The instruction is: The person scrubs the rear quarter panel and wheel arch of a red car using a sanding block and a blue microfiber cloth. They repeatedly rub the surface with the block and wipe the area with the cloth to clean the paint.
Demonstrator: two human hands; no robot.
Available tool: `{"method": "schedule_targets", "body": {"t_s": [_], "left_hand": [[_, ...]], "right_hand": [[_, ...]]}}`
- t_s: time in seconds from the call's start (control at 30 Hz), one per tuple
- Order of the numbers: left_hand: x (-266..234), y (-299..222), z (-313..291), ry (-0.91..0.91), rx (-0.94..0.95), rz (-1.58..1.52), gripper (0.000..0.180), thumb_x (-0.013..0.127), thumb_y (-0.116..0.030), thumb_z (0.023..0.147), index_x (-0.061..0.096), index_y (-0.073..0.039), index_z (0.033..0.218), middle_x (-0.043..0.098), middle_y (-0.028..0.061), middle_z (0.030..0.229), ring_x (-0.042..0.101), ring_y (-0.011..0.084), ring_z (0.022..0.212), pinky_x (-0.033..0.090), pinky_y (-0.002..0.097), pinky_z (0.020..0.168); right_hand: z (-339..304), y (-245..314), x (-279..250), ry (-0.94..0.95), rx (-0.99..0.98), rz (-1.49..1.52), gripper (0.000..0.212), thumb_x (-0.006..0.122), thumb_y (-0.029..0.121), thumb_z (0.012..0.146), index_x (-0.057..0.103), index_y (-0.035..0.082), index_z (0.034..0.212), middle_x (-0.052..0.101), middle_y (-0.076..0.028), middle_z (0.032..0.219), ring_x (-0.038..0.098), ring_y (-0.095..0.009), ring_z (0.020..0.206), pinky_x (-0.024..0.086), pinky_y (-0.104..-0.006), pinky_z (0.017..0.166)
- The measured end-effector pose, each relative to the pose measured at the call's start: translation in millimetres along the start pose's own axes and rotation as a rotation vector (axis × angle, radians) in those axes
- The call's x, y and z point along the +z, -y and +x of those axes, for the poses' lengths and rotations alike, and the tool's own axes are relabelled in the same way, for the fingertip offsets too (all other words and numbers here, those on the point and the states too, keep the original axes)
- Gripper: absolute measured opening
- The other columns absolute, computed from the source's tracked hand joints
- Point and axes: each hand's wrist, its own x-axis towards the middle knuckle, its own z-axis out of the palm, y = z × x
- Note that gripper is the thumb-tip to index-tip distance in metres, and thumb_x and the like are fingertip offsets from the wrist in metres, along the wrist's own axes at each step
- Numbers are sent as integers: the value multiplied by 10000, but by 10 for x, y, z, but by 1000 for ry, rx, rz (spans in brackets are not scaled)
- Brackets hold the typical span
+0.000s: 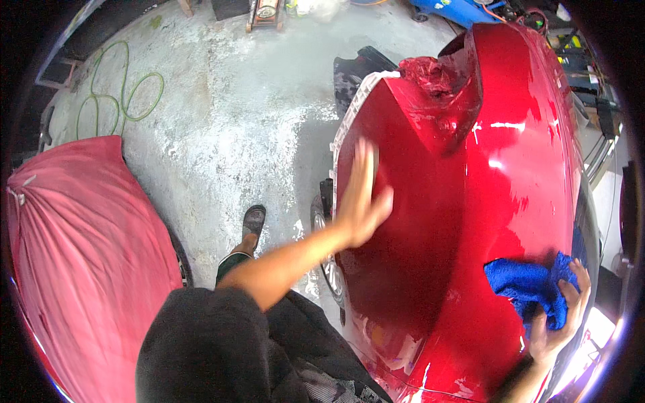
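A glossy red car front [517,208] fills the right half, its fender nearest me and its hood beyond. My left hand [363,198] is over the fender with fingers stretched out and thumb apart, holding nothing. Its fingertips are slightly blurred, and I cannot tell whether the palm touches the paint. My right hand [564,312] has its fingers closed round part of a bunched blue cloth [527,289], which lies against the hood at the right. At the car's front corner is a dark red recess, and whitish strips [353,114] line the fender's edge.
To the left, a red fabric cover [87,248] drapes over a large object. A green hose [101,97] lies in loops on the worn grey floor [228,127]. A floor jack [266,13] stands at the far side, and a blue object [463,10] at the back right.
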Motion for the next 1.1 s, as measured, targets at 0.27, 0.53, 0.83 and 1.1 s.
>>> {"method": "schedule_targets", "body": {"t_s": [0.27, 0.53, 0.83, 1.1], "left_hand": [[270, -799, -600, 100, -13, -52, 1052, 539, -471, 1120, -64, 133, 1735, -123, 419, 1806, -125, 554, 1699, -40, 616, 1384], [-9, -501, 1405, -153, -279, 36, 1028, 328, -689, 1163, 23, 92, 1759, -51, 316, 1859, -68, 402, 1743, -22, 482, 1411], [-433, -479, 1732, -81, -283, -49, 1033, 327, -649, 1168, 27, 172, 1720, -50, 409, 1817, -71, 500, 1719, 28, 534, 1409], [294, -1020, 546, -19, -283, 115, 1012, 350, -587, 1183, -99, 143, 1721, -145, 383, 1818, -121, 485, 1718, -16, 558, 1402]], "right_hand": [[38, 99, 48, -19, 50, -10, 439, 718, 255, 840, 658, 32, 1214, 649, -299, 1437, 587, -543, 1395, 378, -700, 1226], [107, 166, 55, -100, 48, 27, 491, 697, 134, 658, 678, 5, 1131, 658, -281, 1393, 608, -502, 1338, 419, -631, 1193], [230, 177, 119, -139, 32, 53, 474, 696, 124, 643, 684, 10, 1102, 676, -252, 1342, 623, -485, 1314, 450, -601, 1165], [75, 135, 53, -87, 91, 58, 488, 673, 109, 636, 690, -4, 1110, 678, -260, 1370, 622, -483, 1343, 456, -585, 1190]]}}
